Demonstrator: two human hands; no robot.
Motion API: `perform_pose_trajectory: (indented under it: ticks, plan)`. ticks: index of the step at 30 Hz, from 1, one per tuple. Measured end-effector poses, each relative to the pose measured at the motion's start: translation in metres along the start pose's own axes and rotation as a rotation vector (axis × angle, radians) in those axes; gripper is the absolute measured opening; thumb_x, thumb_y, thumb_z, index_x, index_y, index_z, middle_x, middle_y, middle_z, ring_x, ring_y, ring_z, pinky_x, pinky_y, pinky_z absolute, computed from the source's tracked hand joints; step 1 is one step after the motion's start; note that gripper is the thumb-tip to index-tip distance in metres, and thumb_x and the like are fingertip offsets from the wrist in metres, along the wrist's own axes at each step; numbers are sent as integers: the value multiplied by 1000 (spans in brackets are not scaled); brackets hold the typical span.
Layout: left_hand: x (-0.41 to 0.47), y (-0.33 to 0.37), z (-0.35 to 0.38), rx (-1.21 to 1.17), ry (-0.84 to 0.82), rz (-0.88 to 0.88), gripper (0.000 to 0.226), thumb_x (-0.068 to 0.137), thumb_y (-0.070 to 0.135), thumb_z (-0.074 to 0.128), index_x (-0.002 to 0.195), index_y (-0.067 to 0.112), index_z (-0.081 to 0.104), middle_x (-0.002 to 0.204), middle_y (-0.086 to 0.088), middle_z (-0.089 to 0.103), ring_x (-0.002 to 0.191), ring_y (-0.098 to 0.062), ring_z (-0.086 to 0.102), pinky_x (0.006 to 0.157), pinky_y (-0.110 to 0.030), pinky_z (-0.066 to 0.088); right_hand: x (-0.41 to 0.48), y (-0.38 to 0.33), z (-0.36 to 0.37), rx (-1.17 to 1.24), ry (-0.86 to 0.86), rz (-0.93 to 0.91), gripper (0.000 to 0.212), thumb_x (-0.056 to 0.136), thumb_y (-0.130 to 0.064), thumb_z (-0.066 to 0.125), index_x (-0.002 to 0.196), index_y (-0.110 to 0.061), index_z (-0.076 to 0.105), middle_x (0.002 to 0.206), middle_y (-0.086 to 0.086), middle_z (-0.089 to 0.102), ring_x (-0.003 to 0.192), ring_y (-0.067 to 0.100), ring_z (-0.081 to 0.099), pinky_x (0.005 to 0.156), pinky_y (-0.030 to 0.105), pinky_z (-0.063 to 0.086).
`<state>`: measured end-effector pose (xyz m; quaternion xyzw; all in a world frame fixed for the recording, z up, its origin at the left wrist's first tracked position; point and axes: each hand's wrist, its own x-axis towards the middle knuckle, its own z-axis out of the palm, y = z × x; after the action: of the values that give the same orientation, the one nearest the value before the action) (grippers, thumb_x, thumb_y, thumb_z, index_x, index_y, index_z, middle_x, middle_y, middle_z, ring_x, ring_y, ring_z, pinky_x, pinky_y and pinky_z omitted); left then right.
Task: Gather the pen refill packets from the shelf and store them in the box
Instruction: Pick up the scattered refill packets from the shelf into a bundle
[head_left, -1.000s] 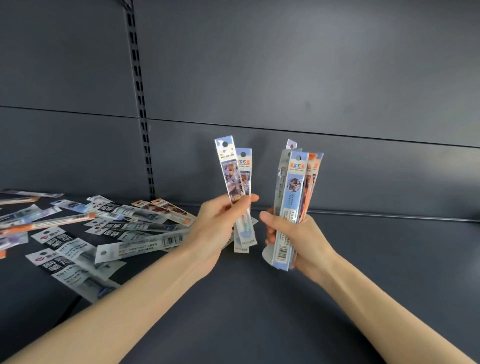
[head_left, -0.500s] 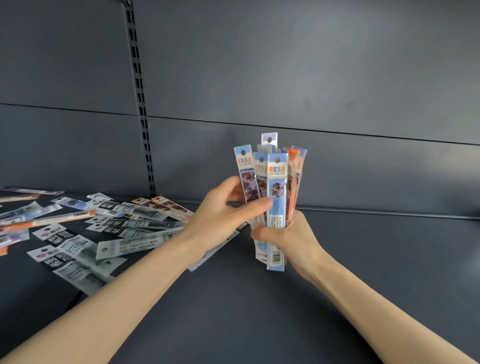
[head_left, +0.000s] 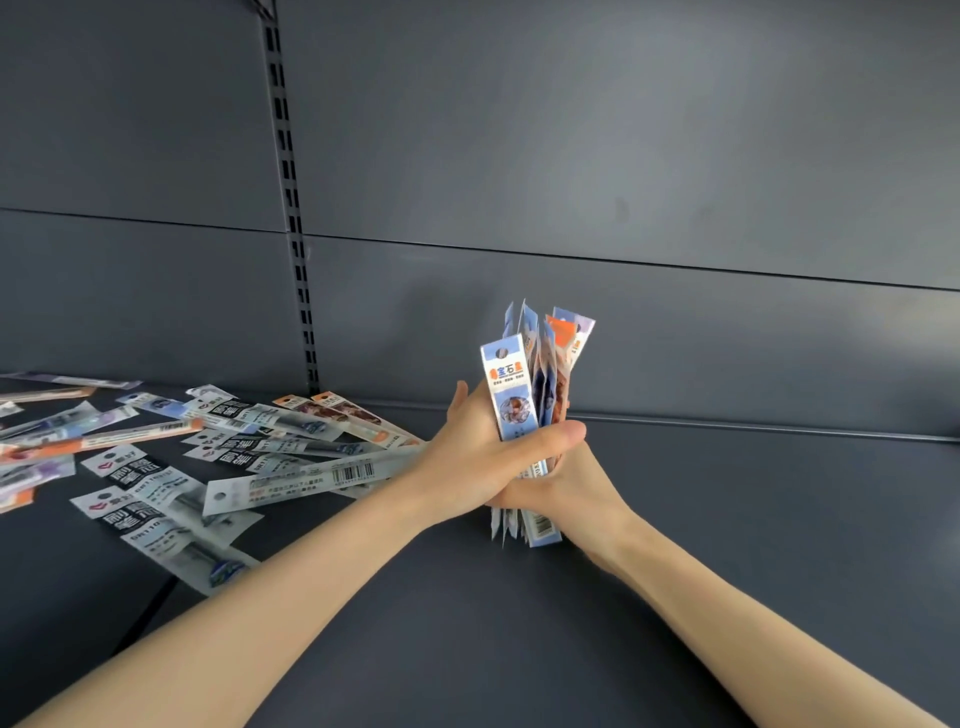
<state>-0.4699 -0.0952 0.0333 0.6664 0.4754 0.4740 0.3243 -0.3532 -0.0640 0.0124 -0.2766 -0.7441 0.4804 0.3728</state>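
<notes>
Above the dark grey shelf (head_left: 727, 519), both hands, left hand (head_left: 467, 457) and right hand (head_left: 566, 493), clasp one upright bundle of refill packets (head_left: 524, 384); loose packets (head_left: 249, 457) lie scattered left, before grey back panels (head_left: 571, 156).

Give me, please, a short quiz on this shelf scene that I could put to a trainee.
1. True or false: the bundle of packets lies flat on the shelf.
2. The loose packets lie: A) left of the bundle, B) right of the bundle, C) in a box.
3. Fill in: the left hand and right hand both ___ the bundle.
Key: 1 false, it is held upright. 2 A. 3 grip.
</notes>
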Motion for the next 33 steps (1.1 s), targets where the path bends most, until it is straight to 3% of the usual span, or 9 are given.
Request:
perform_pose_trajectory:
  ticks: [4,7,12,16,20,23,26,30,33]
  plan:
    - [1,1,2,33,-71,-3,18,69,61,54,85,68,51,101,27,66,111,6,56,116,-54,16,0,4,3,17,37,14,40,76,6,70,98,-27,66,93,5,74,88,15,72,73,31,60]
    - [1,4,2,79,-62,12,25,72,59,52,86,76,42,96,44,58,114,4,52,115,-54,17,1,5,3,28,3,14,38,81,3,66,92,-34,65,86,-3,72,89,13,72,75,31,60]
    - [-1,9,-23,182,-153,-34,34,81,45,66,112,32,59,110,15,66,93,-4,65,91,-45,52,4,10,2,144,18,95,6,74,-10,64,78,-14,67,67,5,65,69,19,64,67,27,53]
    - [-18,-17,-75,560,-61,-169,52,78,54,64,121,25,56,124,13,54,118,-3,50,102,-30,42,9,6,4,161,38,158,11,86,-10,65,75,-8,65,65,6,67,64,17,65,66,24,52]
    - [-43,-40,-116,950,-148,-350,56,82,57,57,127,25,51,127,11,45,122,-11,43,99,-31,38,20,6,16,57,115,191,35,85,-16,68,54,-10,52,48,4,52,46,17,50,60,26,49]
    - [-51,-47,-138,1119,-224,-390,58,84,61,49,129,25,48,126,12,45,115,-9,45,91,-28,40,30,2,29,60,142,207,36,83,-16,69,53,-11,50,42,4,45,41,17,43,59,25,47]
    - [-51,-50,-162,1111,-269,-367,40,84,56,55,113,28,56,106,15,50,95,-5,50,78,-23,42,41,-8,47,79,155,190,27,84,-12,68,62,-7,54,40,4,42,38,16,39,54,22,47]
    - [-47,-55,-177,913,-233,-285,27,75,46,72,88,31,54,84,13,57,73,-2,50,59,-23,35,54,-17,75,-11,177,198,42,84,-15,67,47,-10,48,39,3,45,38,14,41,73,23,49]
    - [-47,-58,-184,771,-153,-162,26,71,36,78,82,27,56,77,7,65,67,-7,53,60,-26,40,61,-21,90,-7,245,196,34,83,-15,69,55,-6,52,46,5,51,37,14,41,60,26,49]
